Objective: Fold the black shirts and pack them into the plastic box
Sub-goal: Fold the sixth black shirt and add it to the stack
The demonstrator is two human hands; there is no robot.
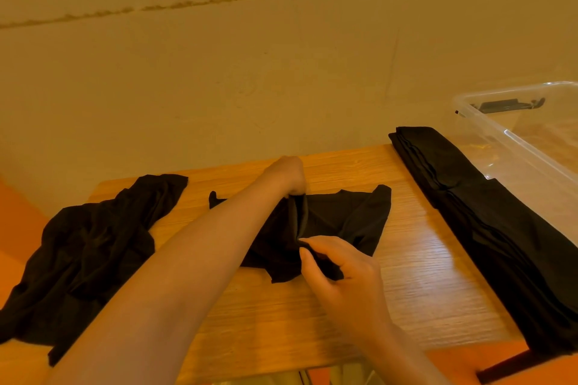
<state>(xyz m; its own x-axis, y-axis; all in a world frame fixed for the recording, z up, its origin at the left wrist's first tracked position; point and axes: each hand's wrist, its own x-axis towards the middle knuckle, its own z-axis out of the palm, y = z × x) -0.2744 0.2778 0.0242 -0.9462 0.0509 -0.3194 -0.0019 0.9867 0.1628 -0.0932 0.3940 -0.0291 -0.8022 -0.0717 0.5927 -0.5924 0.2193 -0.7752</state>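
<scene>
Wooden table (406, 275) against a plain wall. Two hands on one black shirt (344, 219) at table centre: left hand (289, 175) grips a raised fold at its far edge, right hand (341, 272) pinches the near hem. One crumpled shirt (90, 247) lies left, apart. One folded stack (488, 219), count unclear, lies right, just beside one clear plastic box (516, 141).
</scene>
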